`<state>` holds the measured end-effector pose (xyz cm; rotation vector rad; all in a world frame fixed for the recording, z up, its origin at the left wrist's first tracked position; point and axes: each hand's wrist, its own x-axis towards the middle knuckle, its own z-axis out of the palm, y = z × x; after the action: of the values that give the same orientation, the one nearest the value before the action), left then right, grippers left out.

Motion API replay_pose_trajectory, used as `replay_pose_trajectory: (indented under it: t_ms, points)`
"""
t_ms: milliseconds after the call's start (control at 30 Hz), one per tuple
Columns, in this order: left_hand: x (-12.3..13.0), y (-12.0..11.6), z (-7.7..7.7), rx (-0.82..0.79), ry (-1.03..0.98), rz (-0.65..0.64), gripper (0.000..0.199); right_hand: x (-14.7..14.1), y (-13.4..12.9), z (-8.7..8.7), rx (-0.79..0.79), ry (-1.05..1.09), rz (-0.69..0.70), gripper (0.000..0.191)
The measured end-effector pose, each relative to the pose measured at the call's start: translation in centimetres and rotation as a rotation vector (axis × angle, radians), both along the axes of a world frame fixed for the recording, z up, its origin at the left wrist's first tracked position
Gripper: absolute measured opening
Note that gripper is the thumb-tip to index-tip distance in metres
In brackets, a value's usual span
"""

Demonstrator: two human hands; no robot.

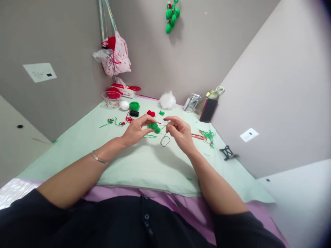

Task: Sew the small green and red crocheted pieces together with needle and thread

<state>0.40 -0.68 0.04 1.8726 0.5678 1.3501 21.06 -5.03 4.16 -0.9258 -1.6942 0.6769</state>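
Between the thumb and fingers of my left hand is a small green crocheted piece. My right hand is just to its right, thumb and index finger pinched together near a thin dark thread. Whether a needle is in that pinch is too small to tell. The dark thread hangs in loops below and between the hands. A short red strand shows between the fingertips of both hands.
Behind my hands are a green yarn ball, a black spool, white stuffing and a red piece. Orange scissors and green scraps lie right. A phone leans on a bottle; a black stand sits at the right edge.
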Motion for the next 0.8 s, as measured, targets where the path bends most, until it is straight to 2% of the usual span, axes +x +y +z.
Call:
replay_pose_trajectory:
  t_ms: [267,600,700,800]
  points:
    - [0.0,-0.1,0.2,0.003,0.015,0.004,0.026,0.0,0.1,0.0,-0.041,-0.003,-0.001,0.026]
    - [0.2,-0.3,0.2,-0.081,-0.051,-0.044,0.027,0.5,1.4,-0.7,-0.243,0.116,0.164,0.025]
    - [0.2,-0.3,0.2,-0.076,-0.05,-0.053,0.026,0.7,1.6,-1.1,-0.203,0.047,0.142,0.021]
    - [0.2,-0.4,0.3,-0.067,-0.034,-0.05,0.026,0.7,1.7,-1.2,-0.009,-0.106,0.034,0.012]
